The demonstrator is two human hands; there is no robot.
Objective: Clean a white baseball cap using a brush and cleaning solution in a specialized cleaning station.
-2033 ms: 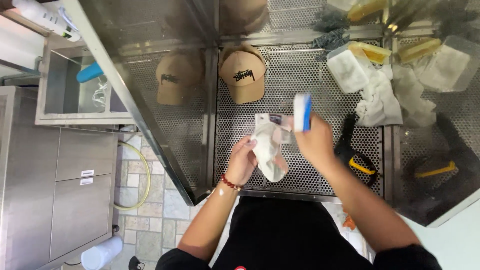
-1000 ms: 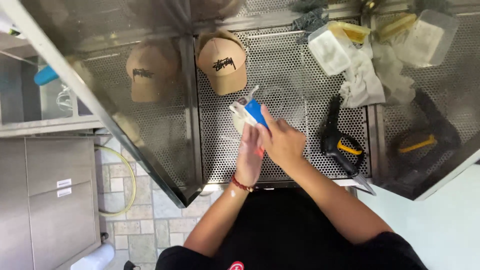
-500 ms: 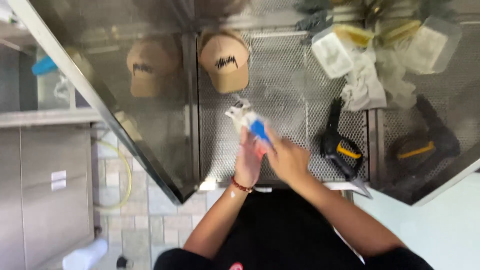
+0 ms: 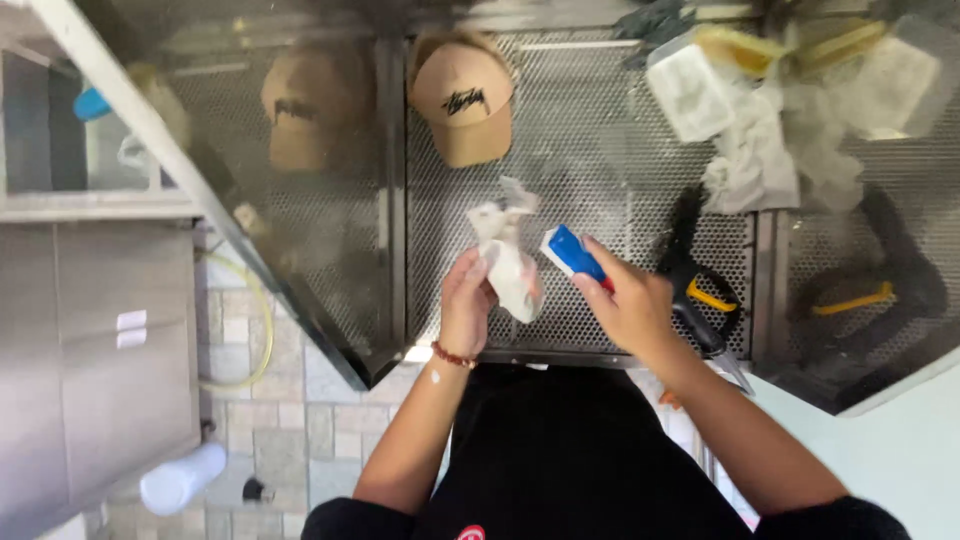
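Above the perforated metal table (image 4: 590,150), viewed from overhead, the left hand (image 4: 468,305) is closed around a crumpled white cloth item (image 4: 508,262), possibly a sock, gripping its lower end while the loose upper end stands free. The right hand (image 4: 630,300) is clamped on a small blue-and-white brush-like block (image 4: 570,252), pinched between thumb and fingers, just beside the cloth; whether the two touch cannot be told. The hands are near each other but apart. The cloth appears soft, light and limp, so it is best bunched in the palm as shown; the block looks rigid and light, and is best held by its long sides. A tan cap (image 4: 462,100) lies farther back on the table, a black-and-yellow spray gun (image 4: 700,295) rests to the right, and pale containers with rags (image 4: 745,130) sit at the far right.
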